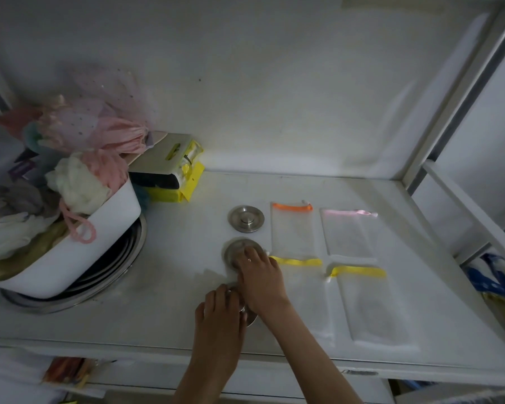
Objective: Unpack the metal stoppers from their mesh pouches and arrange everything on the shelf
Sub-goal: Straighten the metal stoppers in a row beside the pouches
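Three round metal stoppers lie in a column on the white shelf (172,287). The far stopper (245,218) lies free. My right hand (258,279) rests fingers-down on the middle stopper (236,251). Closer to me, my left hand (220,312) covers the near stopper (250,316), of which only an edge shows. Whether either hand grips its stopper is unclear. To the right lie several flat white mesh pouches: one with an orange ribbon (292,228), one with a pink ribbon (347,233), two with yellow ribbons (309,298) (370,307).
A white tub (99,237) heaped with fabric pouches and bath puffs sits on metal bowls at the left. A yellow package (175,176) stands behind it. The shelf's frame post (455,112) rises at the right. Blue and yellow packets (493,284) lie beyond the right rail.
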`<state>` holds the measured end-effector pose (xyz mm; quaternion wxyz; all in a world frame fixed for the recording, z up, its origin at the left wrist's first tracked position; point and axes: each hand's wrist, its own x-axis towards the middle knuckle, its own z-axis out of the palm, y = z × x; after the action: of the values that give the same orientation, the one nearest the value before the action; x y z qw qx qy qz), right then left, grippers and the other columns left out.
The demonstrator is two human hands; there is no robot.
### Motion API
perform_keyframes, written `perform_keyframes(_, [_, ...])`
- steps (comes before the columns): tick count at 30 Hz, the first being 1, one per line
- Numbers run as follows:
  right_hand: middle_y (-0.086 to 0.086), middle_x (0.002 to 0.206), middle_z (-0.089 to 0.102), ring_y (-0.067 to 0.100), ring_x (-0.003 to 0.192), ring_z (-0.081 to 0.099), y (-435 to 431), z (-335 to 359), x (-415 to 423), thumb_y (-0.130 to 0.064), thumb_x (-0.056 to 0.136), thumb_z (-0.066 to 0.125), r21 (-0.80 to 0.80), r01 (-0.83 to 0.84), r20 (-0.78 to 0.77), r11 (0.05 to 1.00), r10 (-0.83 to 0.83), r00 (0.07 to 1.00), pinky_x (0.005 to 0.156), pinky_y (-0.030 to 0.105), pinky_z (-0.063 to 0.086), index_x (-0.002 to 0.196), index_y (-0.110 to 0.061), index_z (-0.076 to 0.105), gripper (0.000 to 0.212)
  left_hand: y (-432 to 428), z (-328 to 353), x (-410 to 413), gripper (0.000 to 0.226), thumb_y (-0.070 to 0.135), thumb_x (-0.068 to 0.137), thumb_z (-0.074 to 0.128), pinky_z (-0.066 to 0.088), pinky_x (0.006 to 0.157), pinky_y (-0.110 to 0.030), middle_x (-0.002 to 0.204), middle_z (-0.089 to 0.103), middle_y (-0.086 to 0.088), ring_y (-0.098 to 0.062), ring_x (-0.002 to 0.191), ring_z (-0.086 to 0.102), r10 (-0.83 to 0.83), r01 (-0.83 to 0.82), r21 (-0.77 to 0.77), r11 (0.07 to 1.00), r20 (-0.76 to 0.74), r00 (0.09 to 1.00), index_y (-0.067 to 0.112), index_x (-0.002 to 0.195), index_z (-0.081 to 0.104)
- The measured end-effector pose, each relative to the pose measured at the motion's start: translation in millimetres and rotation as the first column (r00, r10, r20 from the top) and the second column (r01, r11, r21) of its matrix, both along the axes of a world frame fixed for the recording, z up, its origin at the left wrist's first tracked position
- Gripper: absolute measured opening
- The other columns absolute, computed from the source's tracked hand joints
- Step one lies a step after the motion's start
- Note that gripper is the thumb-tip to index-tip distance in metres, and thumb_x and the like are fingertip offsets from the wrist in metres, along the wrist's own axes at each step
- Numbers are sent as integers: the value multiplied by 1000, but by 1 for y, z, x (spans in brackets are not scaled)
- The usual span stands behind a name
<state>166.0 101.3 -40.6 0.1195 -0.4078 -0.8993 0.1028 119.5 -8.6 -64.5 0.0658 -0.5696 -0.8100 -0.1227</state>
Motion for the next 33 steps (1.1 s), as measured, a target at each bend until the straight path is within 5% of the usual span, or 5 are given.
perform_keyframes(10, [15,127,54,36,117,50,4,4,2,-8,80,55,-40,-41,3,998,41,999,97,46,41,124,-9,52,44,-1,2,5,49,30,54,85,55,63,-35,96,69,-7,-25,82,66,-2,3,-46,999,26,1000,14,93,60])
perform_keyframes(19, [15,136,44,37,126,39,5,7,0,-8,87,48,-102,-49,58,994,55,997,105,45,33,133,-9,42,46,-1,12,7,47,31,51,87,55,58,-36,92,71,-8,-25,78,68,32,-28,-125,992,36,999,11,88,66])
perform_keyframes(23, [13,133,47,33,117,45,-1,18,14,-9,85,49,-87,-30,-35,996,27,999,96,43,39,125,-10,49,40,-1,17,3,47,30,54,86,54,53,-35,88,70,-9,-26,72,67,37,-31,-153,988,38,999,9,90,65])
perform_keyframes(28, [11,122,54,29,113,49,-6,33,63,-14,90,43,-90,98,6,991,-98,995,91,38,42,123,-10,49,34,3,41,6,37,35,94,43,46,83,-34,118,57,-5,-23,106,56,66,-53,-156,986,74,995,15,125,47])
perform_keyframes(33, [7,115,57,27,109,51,-11,45,116,-15,91,44,-105,172,5,979,-172,985,86,36,45,115,-14,53,25,7,56,14,37,34,96,37,46,84,-34,121,56,-5,-23,109,55,43,-31,-197,980,60,997,15,127,43])
